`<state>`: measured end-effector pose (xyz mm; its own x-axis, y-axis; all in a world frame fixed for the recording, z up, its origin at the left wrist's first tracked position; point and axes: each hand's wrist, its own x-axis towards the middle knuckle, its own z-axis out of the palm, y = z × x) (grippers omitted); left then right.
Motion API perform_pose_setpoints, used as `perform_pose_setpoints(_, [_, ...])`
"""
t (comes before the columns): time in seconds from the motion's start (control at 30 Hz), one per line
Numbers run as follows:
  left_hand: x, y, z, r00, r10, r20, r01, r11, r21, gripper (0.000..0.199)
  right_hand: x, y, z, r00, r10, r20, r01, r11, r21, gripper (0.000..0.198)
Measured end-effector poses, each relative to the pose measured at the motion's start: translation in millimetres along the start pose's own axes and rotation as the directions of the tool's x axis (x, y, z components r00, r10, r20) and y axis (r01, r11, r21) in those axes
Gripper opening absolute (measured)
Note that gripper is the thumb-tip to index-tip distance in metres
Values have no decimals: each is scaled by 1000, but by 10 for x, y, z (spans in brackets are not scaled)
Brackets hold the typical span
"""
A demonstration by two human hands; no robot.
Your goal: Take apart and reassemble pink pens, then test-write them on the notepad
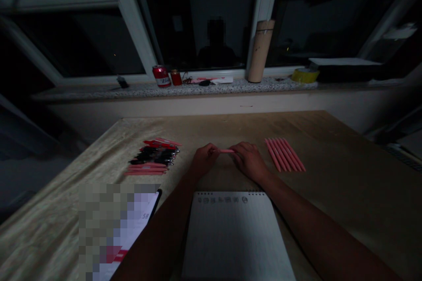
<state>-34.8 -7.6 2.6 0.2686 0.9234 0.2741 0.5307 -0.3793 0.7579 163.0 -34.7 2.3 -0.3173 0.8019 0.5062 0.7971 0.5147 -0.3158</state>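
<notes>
A pink pen lies level between my two hands, above the middle of the table. My left hand pinches its left end, and my right hand grips the right end, with fingers covering both tips. To the right, several pink pens lie side by side in a neat slanted row. On the left is a looser pile of black pens, with red pens behind and more pink pens in front. A spiral notebook with small drawn marks along its top lies below my hands.
A partly blurred lit screen lies by my left forearm. Along the stone windowsill stand a red can, a small red jar, a tall tan cylinder and a yellow tape roll. A cloth covers the table.
</notes>
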Motion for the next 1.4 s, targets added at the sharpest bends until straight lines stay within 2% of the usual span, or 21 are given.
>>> perform_pose_setpoints(0.63, [22,-4,24,1000,-3,-25,6,995,96,45,-6,-1,1,1000,12,7,-12,1000,-1,19])
perform_pose_setpoints(0.9, [-4,29,3,1000,1,-12,-1,1000,-7,27,-6,-2,6,1000,6,0,-6,1000,12,19])
perform_pose_setpoints(1.03, [-1,22,-2,1000,13,-2,-13,999,-35,25,-2,0,4,1000,3,3,-3,1000,13,18])
perform_pose_setpoints(1.4, [10,7,26,999,18,-44,-15,998,68,41,-7,3,18,1000,1,-2,-1,1000,6,17])
